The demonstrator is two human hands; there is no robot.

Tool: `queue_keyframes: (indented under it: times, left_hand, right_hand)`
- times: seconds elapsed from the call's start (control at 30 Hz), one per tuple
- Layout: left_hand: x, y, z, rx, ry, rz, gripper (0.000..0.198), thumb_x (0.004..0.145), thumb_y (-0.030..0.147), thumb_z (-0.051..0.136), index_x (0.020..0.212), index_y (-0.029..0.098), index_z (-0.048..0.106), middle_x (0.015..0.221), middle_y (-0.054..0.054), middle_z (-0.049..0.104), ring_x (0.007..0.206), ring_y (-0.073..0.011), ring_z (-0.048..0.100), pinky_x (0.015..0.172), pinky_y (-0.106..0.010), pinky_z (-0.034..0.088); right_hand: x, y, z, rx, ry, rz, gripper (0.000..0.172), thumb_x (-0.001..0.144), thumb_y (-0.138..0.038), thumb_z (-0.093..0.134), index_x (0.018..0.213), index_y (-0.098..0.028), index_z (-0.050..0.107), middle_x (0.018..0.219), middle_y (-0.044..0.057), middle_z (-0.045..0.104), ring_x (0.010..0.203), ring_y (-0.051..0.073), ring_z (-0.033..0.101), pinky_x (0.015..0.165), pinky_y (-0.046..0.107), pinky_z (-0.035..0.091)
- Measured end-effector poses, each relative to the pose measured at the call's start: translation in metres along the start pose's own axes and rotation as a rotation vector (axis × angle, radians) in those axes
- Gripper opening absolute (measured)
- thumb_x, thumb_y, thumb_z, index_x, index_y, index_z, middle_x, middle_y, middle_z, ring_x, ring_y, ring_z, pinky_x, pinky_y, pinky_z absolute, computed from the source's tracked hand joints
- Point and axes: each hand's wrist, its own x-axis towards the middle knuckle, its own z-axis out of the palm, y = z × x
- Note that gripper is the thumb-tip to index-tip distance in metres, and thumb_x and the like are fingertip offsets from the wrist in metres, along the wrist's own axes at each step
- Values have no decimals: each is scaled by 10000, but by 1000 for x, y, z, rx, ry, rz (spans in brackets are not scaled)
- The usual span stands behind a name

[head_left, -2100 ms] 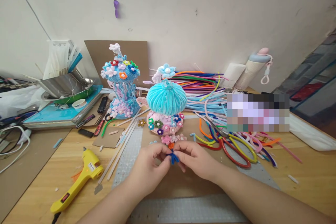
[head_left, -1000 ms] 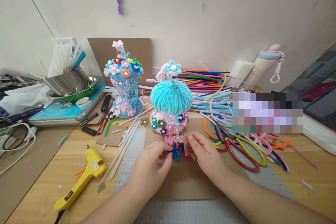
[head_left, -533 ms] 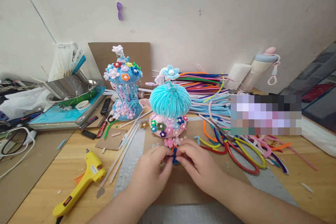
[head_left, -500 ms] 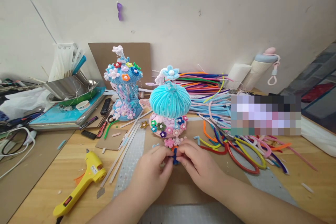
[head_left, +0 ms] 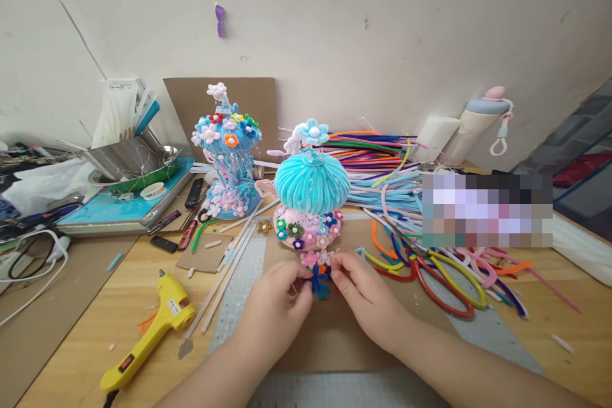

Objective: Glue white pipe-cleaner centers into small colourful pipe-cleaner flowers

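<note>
Tabletop is wood, with a grey mat on the near side and a brown cardboard sheet on top of that. Far left: tall blue flower-covered piece, standing upright. Far centre: turquoise domed piece, ribbed plush cap over a pink, flower-studded base. Yellow glue gun lies left, nozzle pointing far; scissors with red and yellow handles lie right.

Left hand pinches the blue flower between thumb and fingertips, over the cardboard, just near of the domed piece. Right hand is just right of it, fingers curled; can't tell if they grip anything.

Flower: deep blue, fuzzy, narrow at the pinch, stubby petals bunched rather than spread flat. Teal-blue fuzz shows at its near end; can't tell if same part. Just far of it, partly hidden: pink flower and smaller-looking orange flower.
</note>
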Motion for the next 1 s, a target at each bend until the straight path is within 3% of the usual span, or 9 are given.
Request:
queue_keyframes:
  times: [0.13, 0.23, 0.4, 0.57, 0.83, 1.0]
  left_hand:
    - [0, 3, 1, -93, 12, -33, 119, 784, 145, 498, 815, 186, 605, 698, -2, 616, 632, -134, 558, 599, -244, 427]
    - [3, 5, 2, -251, -19, -121, 91, 783, 172, 518, 795, 172, 609, 682, -6, 613, 611, -134, 543, 584, -243, 429]
    - [4, 5, 4, -470, -101, -169, 95, 809, 224, 544, 848, 163, 605, 780, -34, 634, 709, -157, 574, 650, -261, 454]
    - [1, 1, 6, -508, -147, -174, 107, 833, 225, 532, 914, 178, 585, 825, -36, 625, 750, -165, 574, 672, -272, 451]
    - [4, 4, 0, -479, -109, -149, 29, 789, 195, 581, 783, 170, 595, 762, -18, 586, 705, -149, 534, 656, -263, 422]
    - [6, 6, -3, -594, -176, -248, 47, 731, 190, 635, 704, 152, 625, 663, -4, 592, 633, -133, 525, 618, -250, 417]
  right_hand:
    - [-1, 0, -1, 97, 34, -5, 189, 953, -274, 361, 800, -204, 449, 759, 1, 479, 703, 148, 468, 630, 255, 384]
    - [-3, -1, -1, 91, -27, -26, 66, 914, -217, 431, 936, -210, 494, 845, 17, 533, 733, 156, 496, 645, 263, 400]
    - [-1, -2, -2, 67, -106, -116, 109, 897, -145, 435, 886, -206, 525, 861, 28, 554, 807, 170, 514, 739, 293, 406]
    - [0, -1, -3, 29, -134, -107, 121, 906, -142, 429, 863, -205, 524, 810, 11, 539, 767, 157, 502, 725, 283, 400]
    - [-1, -2, -5, -37, -205, -164, 132, 929, -177, 401, 891, -204, 525, 828, 16, 559, 766, 153, 503, 673, 260, 385]
    - [1, 0, -8, -6, -256, -214, 206, 945, -229, 385, 816, -195, 542, 762, 9, 537, 718, 141, 496, 648, 245, 379]
